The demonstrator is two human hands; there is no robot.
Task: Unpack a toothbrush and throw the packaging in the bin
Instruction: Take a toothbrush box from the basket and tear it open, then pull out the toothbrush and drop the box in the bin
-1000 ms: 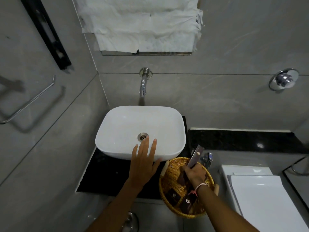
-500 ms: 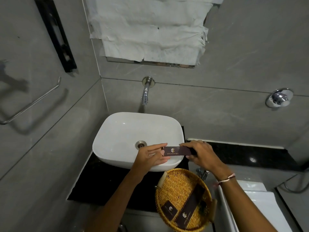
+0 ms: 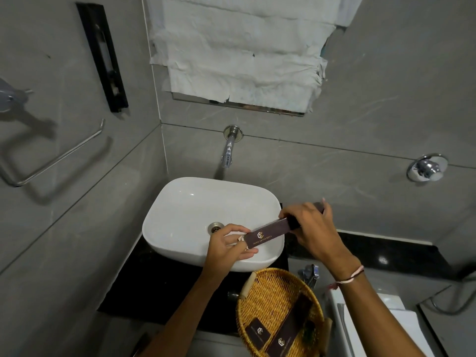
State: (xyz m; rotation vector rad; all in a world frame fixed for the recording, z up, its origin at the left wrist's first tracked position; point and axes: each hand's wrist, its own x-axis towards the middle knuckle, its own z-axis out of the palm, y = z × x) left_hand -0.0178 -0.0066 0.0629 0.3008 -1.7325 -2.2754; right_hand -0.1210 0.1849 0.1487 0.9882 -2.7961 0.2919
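A long dark brown toothbrush box (image 3: 268, 232) with a gold logo is held level over the front right rim of the white basin (image 3: 180, 202). My right hand (image 3: 311, 228) grips its right end from above. My left hand (image 3: 229, 243) pinches its left end, where a pale flap or tip shows between the fingers. The toothbrush itself is hidden inside the box. No bin is in view.
A wicker basket (image 3: 262, 287) with two more dark boxes (image 3: 286, 331) sits on the black counter (image 3: 134, 292) in front of the basin. A wall tap (image 3: 228, 150) hangs above the basin. A white toilet cistern (image 3: 386, 305) stands at right, a towel rail (image 3: 59, 155) at left.
My right hand lifted the box out of the basket and over the basin. My left hand came off the basin rim and took hold of the box's left end.
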